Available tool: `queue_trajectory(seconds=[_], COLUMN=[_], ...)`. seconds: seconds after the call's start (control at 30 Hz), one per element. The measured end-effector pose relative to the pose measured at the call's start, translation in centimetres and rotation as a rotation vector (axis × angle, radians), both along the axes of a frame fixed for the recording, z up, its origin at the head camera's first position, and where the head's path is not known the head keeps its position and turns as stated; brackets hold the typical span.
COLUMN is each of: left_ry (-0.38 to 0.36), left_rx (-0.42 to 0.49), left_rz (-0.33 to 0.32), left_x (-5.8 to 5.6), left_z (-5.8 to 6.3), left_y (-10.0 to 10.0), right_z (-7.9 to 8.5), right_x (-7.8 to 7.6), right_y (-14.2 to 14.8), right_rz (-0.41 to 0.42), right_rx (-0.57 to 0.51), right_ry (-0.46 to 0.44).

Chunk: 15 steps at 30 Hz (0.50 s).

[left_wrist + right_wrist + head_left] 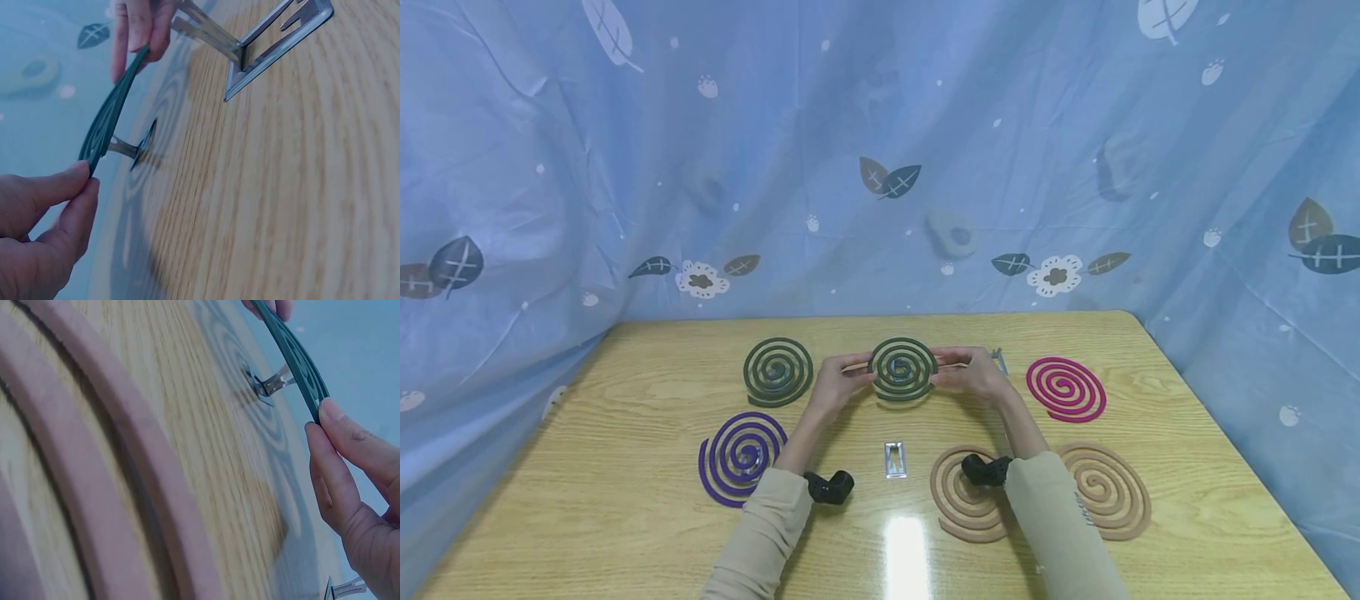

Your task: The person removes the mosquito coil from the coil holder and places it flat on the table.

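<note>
Both hands hold a dark green mosquito coil (111,115) above the far middle of the table. My left hand (838,385) pinches its left edge between thumb and fingers, and my right hand (972,375) pinches the right edge. Seen from the wrists, the coil hangs tilted and slightly bowed. Under its centre a small metal coil stand (262,387) rests on the table, its upright prong pointing up at the coil, whose shadow falls around the base. Nearer the front lies another metal stand (895,460) with its prong raised.
A second green coil (778,400) and a purple coil (711,467) lie on the left. On the right are a magenta coil (1066,417) and two brown coils (973,533), partly under my right arm. Another stand (1000,360) is beyond my right hand. A blue patterned curtain (880,100) encloses the table.
</note>
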<state>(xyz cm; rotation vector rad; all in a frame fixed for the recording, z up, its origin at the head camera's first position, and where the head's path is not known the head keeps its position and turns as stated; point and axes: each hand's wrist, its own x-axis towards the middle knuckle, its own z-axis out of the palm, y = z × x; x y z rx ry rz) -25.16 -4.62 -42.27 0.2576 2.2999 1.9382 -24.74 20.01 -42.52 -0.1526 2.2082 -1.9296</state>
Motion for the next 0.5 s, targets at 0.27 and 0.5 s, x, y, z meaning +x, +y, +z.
queue_trajectory(seconds=[0.27, 0.5], left_ry=[0.018, 0.024], left_rx=[-0.019, -0.030], left_rz=[-0.020, -0.036], left_x=[0.08, 0.26], left_z=[-0.09, -0.09], left_y=[0.23, 0.25], right_z=[0.07, -0.09], right_x=[0.24, 0.45], right_y=[0.53, 0.81], right_rz=[0.013, 0.007], right_rx=[0.037, 0.027], right_ry=[0.008, -0.007])
